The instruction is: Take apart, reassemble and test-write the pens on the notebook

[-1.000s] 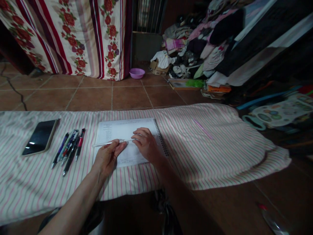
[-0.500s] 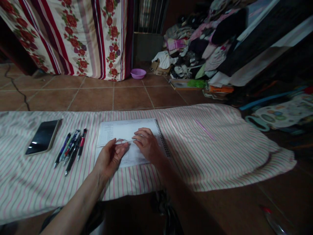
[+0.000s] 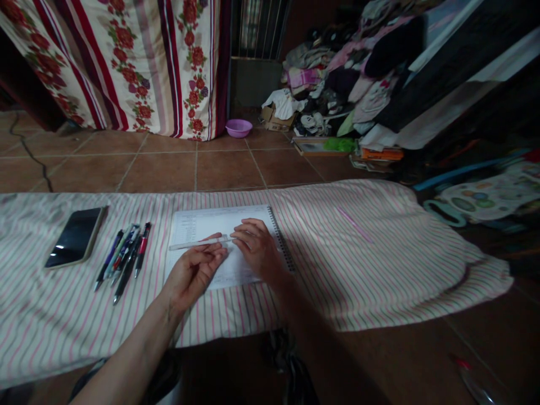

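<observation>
A slim whitish pen point(image 3: 182, 246) lies nearly level above an open spiral notebook point(image 3: 211, 218). My left hand point(image 3: 192, 275), palm turned up, has its fingers closed around the pen's middle. At the pen's right end, the fingertips of my right hand point(image 3: 259, 250) pinch it; the tip itself is hidden by those fingers. Printed or written lines show on the notebook page beneath. Left of the notebook lies a bunch of several pens point(image 3: 122, 256), with a red and black pen point(image 3: 142, 247) at its right side.
A phone point(image 3: 76, 236) lies at the left on the striped cloth point(image 3: 320, 270). A thin pink stick point(image 3: 353, 223) rests to the right of the notebook. Beyond, on the tiled floor, are a purple basin point(image 3: 238, 128) and a heap of clothes point(image 3: 329, 84).
My left thumb has moved down off the pen's top, so more of its left part shows. The pen has risen slightly in view. My right hand has shifted a little to the right.
</observation>
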Demonstrator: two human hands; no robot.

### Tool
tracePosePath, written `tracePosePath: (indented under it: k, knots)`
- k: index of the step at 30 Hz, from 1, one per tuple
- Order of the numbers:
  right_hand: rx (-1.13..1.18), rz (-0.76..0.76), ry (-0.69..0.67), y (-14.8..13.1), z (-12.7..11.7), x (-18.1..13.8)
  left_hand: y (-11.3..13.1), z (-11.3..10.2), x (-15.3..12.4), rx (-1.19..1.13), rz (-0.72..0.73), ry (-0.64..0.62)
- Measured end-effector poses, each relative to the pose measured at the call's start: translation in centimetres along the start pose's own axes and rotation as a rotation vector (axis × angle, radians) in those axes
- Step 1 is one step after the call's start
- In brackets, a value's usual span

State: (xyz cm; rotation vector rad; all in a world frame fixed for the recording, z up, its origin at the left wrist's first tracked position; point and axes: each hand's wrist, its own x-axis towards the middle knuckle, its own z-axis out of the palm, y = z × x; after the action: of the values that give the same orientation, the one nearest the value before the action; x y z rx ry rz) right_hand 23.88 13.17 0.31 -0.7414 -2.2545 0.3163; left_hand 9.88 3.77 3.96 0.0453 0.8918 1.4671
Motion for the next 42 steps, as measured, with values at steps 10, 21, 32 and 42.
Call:
tracePosePath:
  k: [10,21,32,42]
  knots:
    - [-0.064,-0.058,-0.012,0.5,-0.9,-0.7,0.3,-1.2,0.6,0.020,-0.196,-0.185]
    - [-0.097,-0.090,-0.064,-0.4,-2.2,-1.0,0.4,-2.0,0.8,0.638,-0.051,-0.249]
    - [-0.097,-0.012,0.099,-1.5,-1.9,-0.5,0.0,-1.3,0.5,0.639,0.130,-0.157]
    - [0.681,0.571,-0.023,-2.6,-0.7,-0.5,0.1,-0.9,0.2,0.474,0.188,-0.091]
